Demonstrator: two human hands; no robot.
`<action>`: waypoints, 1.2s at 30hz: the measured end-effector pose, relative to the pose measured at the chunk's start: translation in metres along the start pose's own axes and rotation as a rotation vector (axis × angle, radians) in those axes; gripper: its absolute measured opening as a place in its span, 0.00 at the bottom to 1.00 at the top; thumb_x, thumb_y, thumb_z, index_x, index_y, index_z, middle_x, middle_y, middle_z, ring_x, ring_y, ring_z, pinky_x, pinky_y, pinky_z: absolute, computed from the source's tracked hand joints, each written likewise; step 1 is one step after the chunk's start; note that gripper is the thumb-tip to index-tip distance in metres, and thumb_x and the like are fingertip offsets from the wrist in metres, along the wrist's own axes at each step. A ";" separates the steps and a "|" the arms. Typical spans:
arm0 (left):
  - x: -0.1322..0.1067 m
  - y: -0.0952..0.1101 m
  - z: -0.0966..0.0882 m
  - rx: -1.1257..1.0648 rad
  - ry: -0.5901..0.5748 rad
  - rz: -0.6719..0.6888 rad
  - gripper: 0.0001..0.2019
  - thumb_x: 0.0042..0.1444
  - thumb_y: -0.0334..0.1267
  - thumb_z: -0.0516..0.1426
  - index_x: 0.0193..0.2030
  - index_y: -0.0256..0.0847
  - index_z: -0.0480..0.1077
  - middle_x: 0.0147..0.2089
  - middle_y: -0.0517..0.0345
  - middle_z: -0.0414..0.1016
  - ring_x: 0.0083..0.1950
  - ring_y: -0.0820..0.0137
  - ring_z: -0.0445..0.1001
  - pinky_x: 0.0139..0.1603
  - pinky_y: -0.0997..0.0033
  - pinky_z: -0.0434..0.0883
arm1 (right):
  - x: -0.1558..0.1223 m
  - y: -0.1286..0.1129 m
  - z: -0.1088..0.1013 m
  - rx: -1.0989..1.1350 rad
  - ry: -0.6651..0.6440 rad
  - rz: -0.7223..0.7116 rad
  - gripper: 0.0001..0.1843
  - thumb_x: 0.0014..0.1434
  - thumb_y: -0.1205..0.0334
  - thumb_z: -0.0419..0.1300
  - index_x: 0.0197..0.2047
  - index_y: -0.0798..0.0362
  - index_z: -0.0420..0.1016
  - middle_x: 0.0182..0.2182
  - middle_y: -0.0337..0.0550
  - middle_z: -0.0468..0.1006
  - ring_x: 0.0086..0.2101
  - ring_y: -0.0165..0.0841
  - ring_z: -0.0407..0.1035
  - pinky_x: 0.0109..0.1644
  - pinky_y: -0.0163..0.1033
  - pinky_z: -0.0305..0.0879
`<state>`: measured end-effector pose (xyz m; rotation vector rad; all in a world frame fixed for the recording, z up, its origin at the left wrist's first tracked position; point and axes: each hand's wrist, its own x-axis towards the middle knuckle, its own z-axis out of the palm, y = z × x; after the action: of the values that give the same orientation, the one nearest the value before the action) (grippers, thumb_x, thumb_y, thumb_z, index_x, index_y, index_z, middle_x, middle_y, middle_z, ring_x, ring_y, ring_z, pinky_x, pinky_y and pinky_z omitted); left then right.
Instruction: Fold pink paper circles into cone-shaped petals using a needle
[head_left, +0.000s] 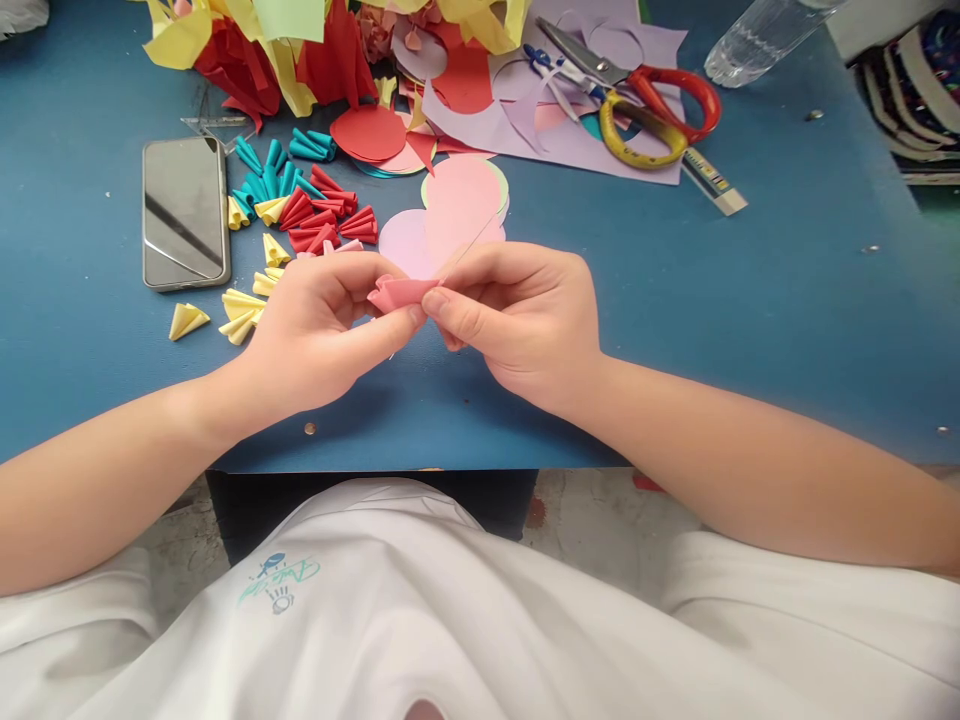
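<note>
A small folded pink paper piece (399, 292) is pinched between both hands just above the blue table (750, 300). My left hand (322, 325) grips its left side with thumb and curled fingers. On the right side, my right hand (517, 310) pinches it, thumb pressed against the fold. Just behind the hands lie several pink paper circles (457, 205). Small folded paper cones in red (326, 215), teal (270, 170) and yellow (240, 305) lie scattered to the left.
A phone (185, 210) lies face up at the left. Scissors with red and yellow handles (637, 95) rest on lilac paper scraps (517, 120) at the back. A clear bottle (757, 40) lies at the back right. Crumpled yellow and red paper (247, 50) piles at the back.
</note>
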<state>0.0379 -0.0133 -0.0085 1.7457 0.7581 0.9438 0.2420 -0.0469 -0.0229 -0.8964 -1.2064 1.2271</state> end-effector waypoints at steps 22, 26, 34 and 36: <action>0.001 -0.004 0.000 -0.049 -0.029 0.017 0.09 0.62 0.32 0.72 0.32 0.45 0.81 0.29 0.63 0.72 0.31 0.73 0.68 0.28 0.72 0.68 | 0.002 0.008 0.000 0.064 -0.009 -0.079 0.08 0.57 0.65 0.83 0.32 0.45 0.91 0.28 0.33 0.85 0.24 0.28 0.74 0.26 0.38 0.74; 0.001 -0.004 -0.001 -0.027 -0.025 0.020 0.08 0.64 0.33 0.71 0.33 0.42 0.81 0.29 0.64 0.70 0.30 0.76 0.65 0.28 0.75 0.66 | 0.002 0.008 0.000 0.065 -0.009 -0.079 0.09 0.56 0.64 0.85 0.32 0.45 0.91 0.27 0.32 0.85 0.24 0.27 0.73 0.26 0.37 0.72; 0.000 -0.001 0.000 0.102 -0.023 0.069 0.08 0.63 0.32 0.68 0.32 0.42 0.77 0.28 0.65 0.68 0.30 0.75 0.63 0.31 0.72 0.69 | 0.004 0.008 0.000 0.065 -0.029 -0.101 0.11 0.56 0.64 0.86 0.32 0.45 0.90 0.28 0.31 0.86 0.25 0.26 0.74 0.30 0.36 0.76; 0.000 -0.002 0.000 0.086 -0.019 0.071 0.07 0.63 0.31 0.67 0.33 0.42 0.79 0.28 0.65 0.68 0.30 0.76 0.64 0.32 0.72 0.69 | 0.004 0.008 -0.002 0.053 -0.035 -0.122 0.09 0.57 0.67 0.84 0.33 0.45 0.91 0.29 0.30 0.86 0.25 0.25 0.74 0.31 0.35 0.77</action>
<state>0.0383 -0.0126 -0.0102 1.8644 0.7384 0.9528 0.2419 -0.0413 -0.0305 -0.7536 -1.2326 1.1755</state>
